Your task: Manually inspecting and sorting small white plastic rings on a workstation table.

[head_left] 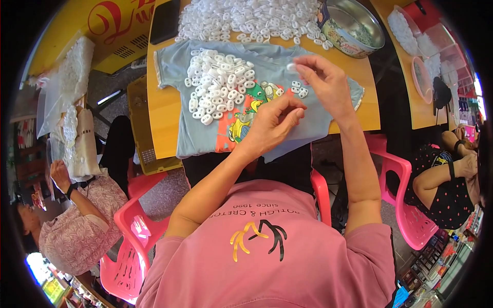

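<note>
A small white oval plastic piece (291,66), like a cord lock, is pinched between the thumb and fingertips of my right hand (322,82), raised above the shirt. My left hand (275,123) is closed, thumb against curled fingers, over the shirt's lower middle; whatever it holds is hidden. A grey-blue T-shirt (280,54) with a colourful cartoon print lies spread on the table. On its left part sits a pile of white two-holed plastic pieces (221,82). Several similar pieces (299,89) form a small group between my hands.
A larger heap of white pieces (246,20) covers the table's (370,105) far side. Right of it stands a round tin (354,28) with small thin bits inside. A dark phone (165,21) lies far left. People sit on both sides, near pink chairs (400,205).
</note>
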A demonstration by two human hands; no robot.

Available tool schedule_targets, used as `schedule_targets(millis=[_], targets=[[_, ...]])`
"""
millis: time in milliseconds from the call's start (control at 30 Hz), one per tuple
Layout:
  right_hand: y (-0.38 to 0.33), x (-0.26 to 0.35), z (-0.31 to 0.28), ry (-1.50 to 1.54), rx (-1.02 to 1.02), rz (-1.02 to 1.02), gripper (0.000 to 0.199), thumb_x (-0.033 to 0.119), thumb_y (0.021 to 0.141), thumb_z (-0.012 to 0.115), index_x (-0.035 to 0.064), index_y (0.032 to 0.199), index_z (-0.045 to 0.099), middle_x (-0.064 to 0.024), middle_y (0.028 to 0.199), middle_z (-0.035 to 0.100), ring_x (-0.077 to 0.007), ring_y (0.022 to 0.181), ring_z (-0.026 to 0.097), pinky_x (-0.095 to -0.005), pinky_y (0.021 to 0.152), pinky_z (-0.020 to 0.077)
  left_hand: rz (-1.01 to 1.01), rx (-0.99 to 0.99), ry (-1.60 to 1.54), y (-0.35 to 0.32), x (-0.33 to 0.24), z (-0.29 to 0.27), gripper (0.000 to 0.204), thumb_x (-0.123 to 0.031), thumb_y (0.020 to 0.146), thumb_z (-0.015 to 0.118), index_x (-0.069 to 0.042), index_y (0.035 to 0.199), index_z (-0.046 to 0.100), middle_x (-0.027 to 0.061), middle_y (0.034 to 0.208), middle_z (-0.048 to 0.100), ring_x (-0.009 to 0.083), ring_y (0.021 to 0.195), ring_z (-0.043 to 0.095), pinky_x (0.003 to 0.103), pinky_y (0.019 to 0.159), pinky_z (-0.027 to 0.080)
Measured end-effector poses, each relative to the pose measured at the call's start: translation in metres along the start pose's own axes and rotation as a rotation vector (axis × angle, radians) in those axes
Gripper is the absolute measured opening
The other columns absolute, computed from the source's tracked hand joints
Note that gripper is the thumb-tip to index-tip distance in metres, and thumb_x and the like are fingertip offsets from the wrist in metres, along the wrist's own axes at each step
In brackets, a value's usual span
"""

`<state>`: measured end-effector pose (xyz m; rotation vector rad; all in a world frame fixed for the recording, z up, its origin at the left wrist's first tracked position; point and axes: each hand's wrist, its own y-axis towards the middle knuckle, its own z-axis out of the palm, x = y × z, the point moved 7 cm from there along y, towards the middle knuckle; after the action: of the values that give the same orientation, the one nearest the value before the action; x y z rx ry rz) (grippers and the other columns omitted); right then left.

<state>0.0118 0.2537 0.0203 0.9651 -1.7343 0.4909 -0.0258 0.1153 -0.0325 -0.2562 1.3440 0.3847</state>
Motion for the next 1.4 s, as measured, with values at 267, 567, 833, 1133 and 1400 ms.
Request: schedule_targets(millis=[267,567,833,1133,1400], targets=[[0.002,-0.007,-0.004,-0.489,0.258,-0.157,0.015,0.011,0.084,0.066,0.0019,0.097,0.067,-0.0078,0.087,0.065,-0.0173,0.076,0.061,-0.0303,0.068,0.0479,0.058,0.025,0.245,0.001,-0.004,0.003,0.013,-0.010,0.094,0.058,0.000,0.103,0.061,0.0017,0.085,0.061,0.0070,0.076,0.055,0.022,0.068,0.046],[-0.009,0.011,0.006,-0.723,0.248,-0.342,0.011,0.013,0.083,0.065,0.0078,0.092,0.069,-0.0081,0.090,0.060,-0.0306,0.080,0.061,-0.0396,0.069,0.0478,0.077,0.023,0.301,0.002,-0.007,0.005,0.011,-0.005,0.093,0.057,0.000,0.101,0.062,0.0025,0.084,0.061,0.0072,0.073,0.055,0.022,0.065,0.045],[-0.005,0.004,0.009,-0.660,0.266,-0.297,0.011,0.010,0.082,0.064,0.0035,0.091,0.061,-0.0108,0.088,0.060,-0.0299,0.077,0.062,-0.0404,0.067,0.0483,0.087,-0.020,0.240,0.001,-0.002,0.003,0.010,-0.005,0.090,0.059,0.000,0.099,0.061,0.0046,0.079,0.059,0.0097,0.066,0.053,0.025,0.059,0.043],[-0.043,0.009,0.002,0.041,-0.023,-0.105,0.012,0.002,0.085,0.066,-0.0021,0.095,0.063,-0.0042,0.086,0.061,-0.0108,0.072,0.061,-0.0238,0.064,0.0487,0.016,-0.228,-0.205,0.004,-0.001,-0.016,0.021,-0.014,0.097,0.056,0.002,0.111,0.057,0.0070,0.099,0.062,0.0118,0.085,0.060,0.025,0.076,0.049],[-0.062,-0.002,0.009,0.164,-0.081,-0.130,0.011,-0.002,0.087,0.063,-0.0047,0.098,0.063,-0.0068,0.092,0.061,-0.0124,0.080,0.061,-0.0241,0.071,0.0508,-0.085,-0.143,-0.211,0.002,-0.003,-0.009,0.018,-0.010,0.095,0.058,0.001,0.109,0.059,0.0058,0.097,0.064,0.0114,0.083,0.062,0.024,0.074,0.050]])
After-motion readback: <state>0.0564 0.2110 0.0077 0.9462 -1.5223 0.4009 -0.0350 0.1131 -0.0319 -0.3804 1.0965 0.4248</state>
